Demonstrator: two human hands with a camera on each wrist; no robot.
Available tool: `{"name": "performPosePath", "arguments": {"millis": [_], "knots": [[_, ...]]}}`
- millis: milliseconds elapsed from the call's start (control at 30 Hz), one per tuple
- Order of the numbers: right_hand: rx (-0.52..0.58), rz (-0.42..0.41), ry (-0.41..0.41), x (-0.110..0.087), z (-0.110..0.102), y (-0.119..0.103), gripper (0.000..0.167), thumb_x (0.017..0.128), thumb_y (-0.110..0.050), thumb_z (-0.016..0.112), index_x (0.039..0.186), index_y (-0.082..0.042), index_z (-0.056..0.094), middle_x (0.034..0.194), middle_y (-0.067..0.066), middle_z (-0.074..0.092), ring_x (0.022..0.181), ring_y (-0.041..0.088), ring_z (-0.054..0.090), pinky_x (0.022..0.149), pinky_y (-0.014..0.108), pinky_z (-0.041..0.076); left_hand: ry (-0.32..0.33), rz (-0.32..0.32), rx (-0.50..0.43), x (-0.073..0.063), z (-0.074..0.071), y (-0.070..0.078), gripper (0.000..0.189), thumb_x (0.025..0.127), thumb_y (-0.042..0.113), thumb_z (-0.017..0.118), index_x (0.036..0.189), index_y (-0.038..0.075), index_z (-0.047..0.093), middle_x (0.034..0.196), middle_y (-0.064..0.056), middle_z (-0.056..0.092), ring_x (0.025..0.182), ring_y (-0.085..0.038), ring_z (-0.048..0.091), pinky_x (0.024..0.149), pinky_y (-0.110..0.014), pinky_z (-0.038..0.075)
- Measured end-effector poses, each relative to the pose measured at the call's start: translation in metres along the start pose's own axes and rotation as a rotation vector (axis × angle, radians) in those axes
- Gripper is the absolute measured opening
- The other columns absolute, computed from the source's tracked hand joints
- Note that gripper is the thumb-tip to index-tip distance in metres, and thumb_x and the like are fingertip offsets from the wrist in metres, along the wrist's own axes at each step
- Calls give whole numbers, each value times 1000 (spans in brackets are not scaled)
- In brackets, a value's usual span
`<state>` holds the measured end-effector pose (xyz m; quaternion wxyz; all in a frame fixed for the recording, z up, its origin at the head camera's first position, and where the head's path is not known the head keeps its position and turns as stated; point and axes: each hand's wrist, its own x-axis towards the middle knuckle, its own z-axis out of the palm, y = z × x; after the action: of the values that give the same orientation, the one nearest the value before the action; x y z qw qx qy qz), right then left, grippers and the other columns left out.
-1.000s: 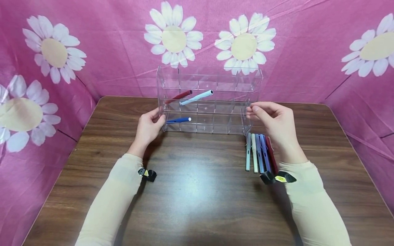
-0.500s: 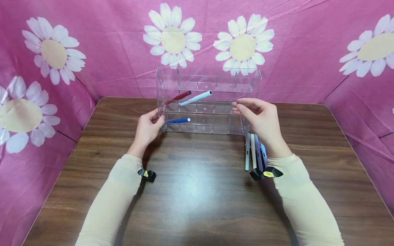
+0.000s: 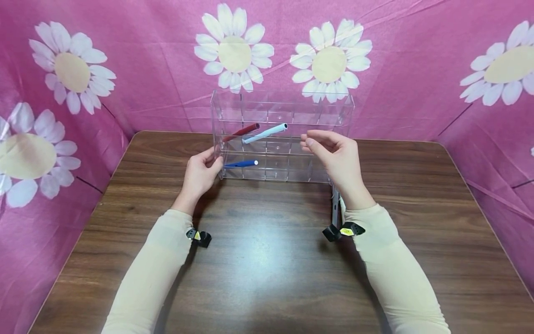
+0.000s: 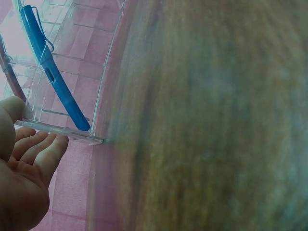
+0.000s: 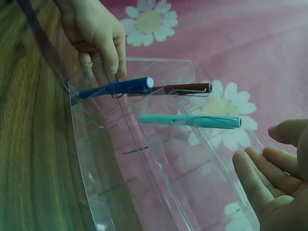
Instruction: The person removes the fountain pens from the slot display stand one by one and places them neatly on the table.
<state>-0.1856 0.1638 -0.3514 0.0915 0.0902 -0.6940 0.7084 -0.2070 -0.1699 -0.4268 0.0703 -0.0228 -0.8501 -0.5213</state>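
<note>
A clear tiered pen stand [image 3: 277,176] with several compartments stands at the back of the table. My left hand [image 3: 202,174] grips its left side panel, thumb towards the front. Three pens lie slanted in the stand: a dark red pen [image 3: 242,132] and a light blue pen [image 3: 266,133] in a higher tier, a blue pen [image 3: 242,163] in the lowest. In the right wrist view, the light blue pen [image 5: 190,121] lies beyond my right hand [image 5: 279,180]. That hand, with loosely bent fingers and nothing held, hovers before the stand's right part.
Under my right wrist, a grey pen [image 3: 335,208] shows beside the stand's right front corner; the forearm covers the other pens there. A wooden table [image 3: 258,278] spreads in front, and a pink flowered cloth [image 3: 167,69] hangs behind the stand.
My right hand has moved left from the stand's right edge across its front, and its forearm now covers most of the loose pens. The left hand and the stand have stayed put.
</note>
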Motion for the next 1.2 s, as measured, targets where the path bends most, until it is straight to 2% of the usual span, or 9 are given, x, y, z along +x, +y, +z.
{"name": "performPosePath", "arguments": {"millis": [167,367,467,567,633,900,1067,1200], "knots": [[45,-6,-3,3,9,2,28,99,2,73,124,13,72,104,2,84,95,17,82,91,32,65,4,4,-13,1,0,-1,43,103,9,63,144,1,67,131,-21,74,115,-30,72,82,0,49],[53,-9,-6,8,18,2,32,98,2,73,127,16,70,102,-4,83,94,10,81,91,29,65,8,10,-13,1,0,0,42,102,8,63,143,1,68,130,-22,75,114,-29,72,82,-1,49],[25,-8,1,11,22,3,33,99,1,74,128,15,70,111,10,84,96,11,81,91,28,64,9,8,-10,1,1,1,42,102,8,63,143,1,68,130,-21,75,115,-30,72,82,-1,49],[6,-6,12,14,25,4,33,99,3,73,129,15,69,122,28,77,97,10,81,91,26,64,8,1,-9,1,1,1,42,103,9,63,144,2,68,131,-22,74,116,-30,72,82,-1,48],[-1,-4,15,16,27,5,34,99,4,73,130,15,69,126,36,72,97,10,80,91,26,64,7,-3,1,0,1,1,42,103,10,63,144,2,68,131,-22,74,116,-30,72,83,-1,48],[-171,20,20,23,36,3,35,98,-7,78,130,7,74,125,27,77,91,-4,75,87,17,62,3,-13,25,-2,-1,2,43,103,11,63,145,3,67,131,-21,74,117,-30,72,85,-1,47],[-249,60,6,27,44,3,35,99,-13,78,130,3,75,124,24,78,95,0,74,88,17,61,1,-7,46,-3,-2,3,42,103,11,63,144,3,68,131,-19,75,116,-29,73,88,-6,51],[-295,57,7,29,50,2,34,98,-14,78,128,2,77,120,23,80,92,1,73,85,16,59,2,15,60,-4,-2,3,42,103,12,63,144,3,68,129,-19,76,114,-29,74,92,-13,56]]}}
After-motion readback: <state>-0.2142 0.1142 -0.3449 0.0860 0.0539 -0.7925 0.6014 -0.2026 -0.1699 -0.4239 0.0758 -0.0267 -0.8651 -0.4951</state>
